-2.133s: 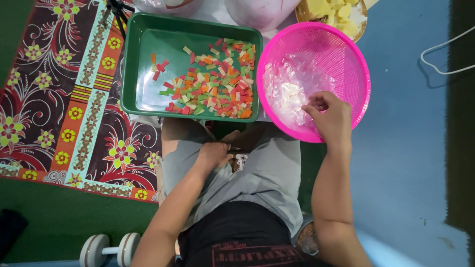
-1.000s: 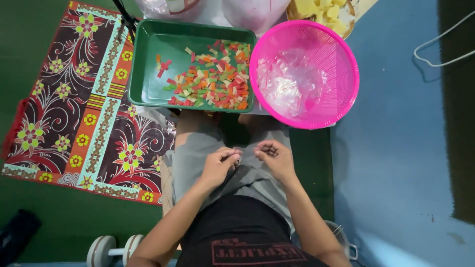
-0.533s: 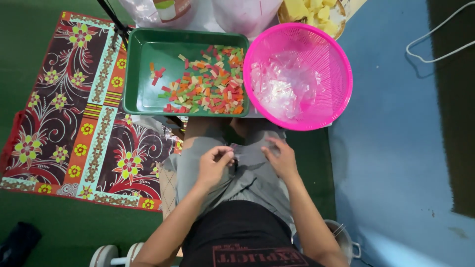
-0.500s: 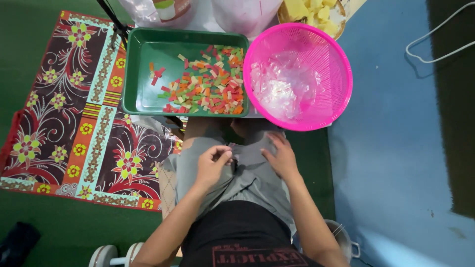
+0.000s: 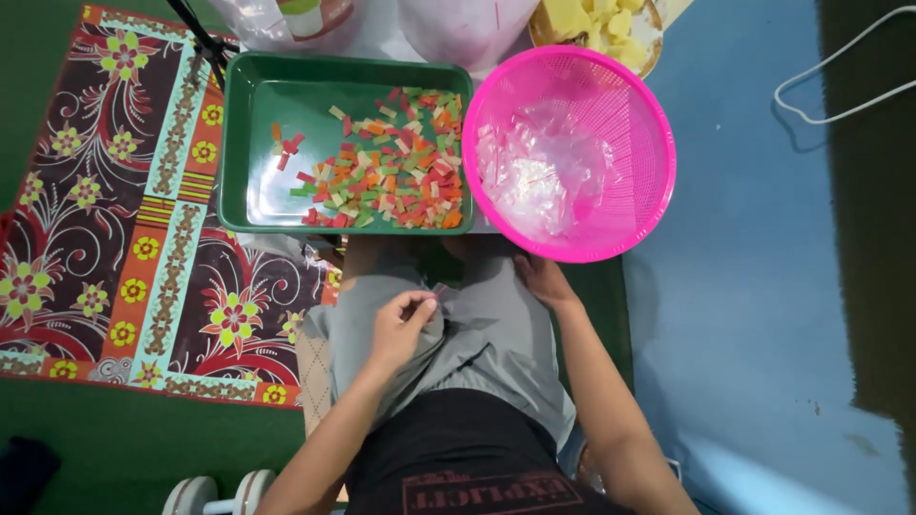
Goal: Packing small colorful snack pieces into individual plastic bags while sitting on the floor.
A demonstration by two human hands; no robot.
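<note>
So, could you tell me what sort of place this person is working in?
Probably a home floor used for packing snacks: a patterned mat on green carpet, a green tray of coloured snack pieces, and a pink basket of clear plastic bags.

two clear plastic bags [image 5: 286,19] are seen at the top edge, behind the green tray [image 5: 250,153]; a green-and-red label shows in the left one. crumpled clear plastic wrappers [image 5: 544,172] are piled inside the pink basket [image 5: 649,143].

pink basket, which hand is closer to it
Right. The right hand sits just below the near rim of the pink basket, almost under it. The left hand is farther off, down on the lap and to the left, fingers pinched together.
</note>
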